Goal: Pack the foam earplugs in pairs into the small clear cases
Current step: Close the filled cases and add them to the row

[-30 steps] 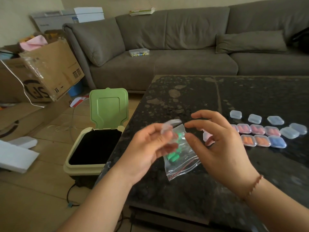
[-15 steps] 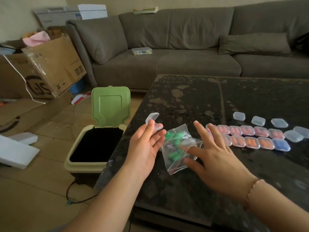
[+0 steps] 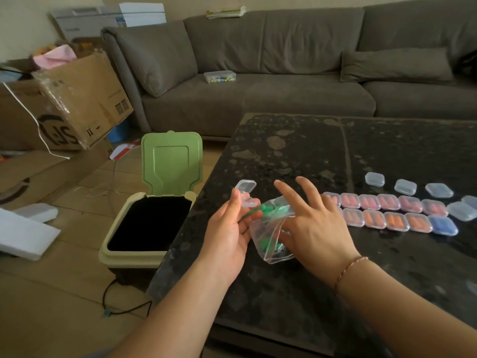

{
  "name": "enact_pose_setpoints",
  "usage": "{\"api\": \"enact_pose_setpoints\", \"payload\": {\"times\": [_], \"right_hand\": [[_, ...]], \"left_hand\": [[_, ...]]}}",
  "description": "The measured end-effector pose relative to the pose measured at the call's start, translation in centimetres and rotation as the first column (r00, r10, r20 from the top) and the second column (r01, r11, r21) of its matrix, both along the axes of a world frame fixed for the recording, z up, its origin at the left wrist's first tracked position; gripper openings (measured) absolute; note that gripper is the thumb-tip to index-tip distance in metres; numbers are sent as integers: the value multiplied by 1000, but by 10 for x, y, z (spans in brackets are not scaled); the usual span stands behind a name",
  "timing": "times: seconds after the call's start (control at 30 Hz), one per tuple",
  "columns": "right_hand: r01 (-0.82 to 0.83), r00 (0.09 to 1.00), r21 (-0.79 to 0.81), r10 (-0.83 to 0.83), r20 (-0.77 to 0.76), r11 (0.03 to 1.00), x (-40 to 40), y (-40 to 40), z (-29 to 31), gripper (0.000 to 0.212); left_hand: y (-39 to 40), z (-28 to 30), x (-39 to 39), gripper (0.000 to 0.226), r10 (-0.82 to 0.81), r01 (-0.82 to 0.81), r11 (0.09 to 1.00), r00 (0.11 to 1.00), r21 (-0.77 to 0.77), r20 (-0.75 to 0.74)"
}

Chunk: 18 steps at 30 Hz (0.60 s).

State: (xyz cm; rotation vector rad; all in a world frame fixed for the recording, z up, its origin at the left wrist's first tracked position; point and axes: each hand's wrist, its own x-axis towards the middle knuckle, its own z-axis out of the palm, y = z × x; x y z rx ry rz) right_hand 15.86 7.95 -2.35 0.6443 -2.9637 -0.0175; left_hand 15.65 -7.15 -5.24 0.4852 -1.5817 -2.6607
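My left hand (image 3: pixel 228 228) holds a small clear case (image 3: pixel 246 193) with its lid flipped up, pinched between thumb and fingers. My right hand (image 3: pixel 313 228) rests on a clear zip bag (image 3: pixel 269 232) of green earplugs (image 3: pixel 268 210) on the dark table, fingers spread, thumb tucked under the bag. To the right lie two rows of closed cases: pink-filled ones (image 3: pixel 369 202) behind, orange-filled ones (image 3: pixel 395 220) in front, and a blue one (image 3: pixel 443 224) at the end. Several empty clear cases (image 3: pixel 405 186) sit beyond them.
The black stone table (image 3: pixel 296 151) ends at its left edge beside an open bin with a green lid (image 3: pixel 171 161) on the floor. A grey sofa (image 3: pixel 258 73) stands behind, cardboard boxes (image 3: pixel 77 99) at the left, white foam pieces (image 3: pixel 23 233) on the floor.
One second ago both hands held the bag in the air. The bag now lies on the table under my right hand, and my left hand holds the opened case apart from it.
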Motion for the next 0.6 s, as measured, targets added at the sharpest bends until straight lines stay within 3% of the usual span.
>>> {"api": "enact_pose_setpoints", "payload": {"times": [0.2,0.43,0.6], "right_hand": [[14,987,-153,-39,-158,988,-3,-1,-20,7],[-148,968,-190,103,-231,970,0,18,-4,11],[-341,923,-261,269,-275,903,13,48,24,9]], "left_hand": [[3,2,1,54,-3,4,1000,999,-20,38],[-2,6,0,49,28,-29,1000,997,7,69],[-2,12,1,56,65,-67,997,997,-26,-46]]}}
